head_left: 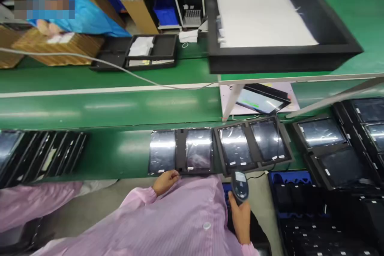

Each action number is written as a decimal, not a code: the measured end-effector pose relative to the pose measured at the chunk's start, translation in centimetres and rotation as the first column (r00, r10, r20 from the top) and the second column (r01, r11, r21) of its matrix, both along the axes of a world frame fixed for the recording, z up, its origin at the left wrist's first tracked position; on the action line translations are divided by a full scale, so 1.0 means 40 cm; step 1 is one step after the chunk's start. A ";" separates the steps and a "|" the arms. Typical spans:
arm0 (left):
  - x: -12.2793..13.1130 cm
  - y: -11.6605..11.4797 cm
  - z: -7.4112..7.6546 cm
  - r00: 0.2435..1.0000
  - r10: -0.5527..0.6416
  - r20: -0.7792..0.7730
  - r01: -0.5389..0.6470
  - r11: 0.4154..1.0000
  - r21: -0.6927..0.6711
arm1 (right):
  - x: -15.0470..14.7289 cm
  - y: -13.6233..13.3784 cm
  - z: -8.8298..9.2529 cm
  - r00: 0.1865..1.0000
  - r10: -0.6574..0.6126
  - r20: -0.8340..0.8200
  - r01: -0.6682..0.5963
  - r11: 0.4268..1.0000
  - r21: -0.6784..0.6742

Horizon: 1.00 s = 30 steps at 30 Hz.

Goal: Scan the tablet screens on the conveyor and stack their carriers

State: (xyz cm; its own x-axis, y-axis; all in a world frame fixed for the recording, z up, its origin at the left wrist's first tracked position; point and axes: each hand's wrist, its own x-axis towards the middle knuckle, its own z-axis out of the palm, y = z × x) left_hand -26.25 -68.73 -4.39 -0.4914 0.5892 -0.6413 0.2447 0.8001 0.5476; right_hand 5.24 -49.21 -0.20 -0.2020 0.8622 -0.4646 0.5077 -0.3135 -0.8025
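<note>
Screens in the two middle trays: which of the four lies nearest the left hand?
The leftmost screen: the left hand is by its lower edge, while the other three lie farther right.

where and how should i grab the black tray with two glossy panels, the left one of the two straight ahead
Probably by the near and far edges of the left tray, at its bare middle strip, coming in from front and back. It lies flat, the glossy panels cover its left and right parts, and the next tray sits close by its right end.
</note>
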 end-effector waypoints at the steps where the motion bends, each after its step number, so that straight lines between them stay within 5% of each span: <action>1: -0.012 -0.055 -0.016 0.999 0.042 -0.010 -0.041 0.999 0.029 | -0.052 -0.046 0.009 0.998 0.063 -0.024 -0.063 0.998 -0.008; 4: -0.045 -0.180 -0.059 0.986 0.118 -0.115 -0.098 0.982 0.163 | -0.172 -0.173 0.012 0.980 0.201 0.009 -0.201 0.979 -0.044; 8: -0.126 -0.298 -0.103 0.942 0.108 -0.316 -0.001 0.947 0.321 | -0.266 -0.294 -0.013 0.954 0.274 0.121 -0.272 0.962 -0.028; 14: -0.239 -0.419 -0.183 0.926 0.178 -0.333 -0.098 0.965 0.244 | -0.342 -0.355 -0.038 0.935 0.276 0.222 -0.282 0.959 -0.005; 20: -0.245 -0.423 -0.246 0.936 0.349 0.050 -0.352 0.914 0.203 | -0.353 -0.357 -0.074 0.935 0.245 0.256 -0.259 0.966 0.022; 30: -0.242 -0.399 -0.271 0.796 0.514 0.320 -0.571 0.813 0.114 | -0.353 -0.376 -0.078 0.953 0.186 0.239 -0.192 0.981 0.001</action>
State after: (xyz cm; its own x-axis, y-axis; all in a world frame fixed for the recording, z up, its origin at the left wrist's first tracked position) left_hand -35.93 -84.71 -15.21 -0.5981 0.4017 -0.6935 -0.3722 0.6270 0.6843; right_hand -8.90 -64.25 -3.31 -0.2487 0.8303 -0.4988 0.7321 -0.1761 -0.6581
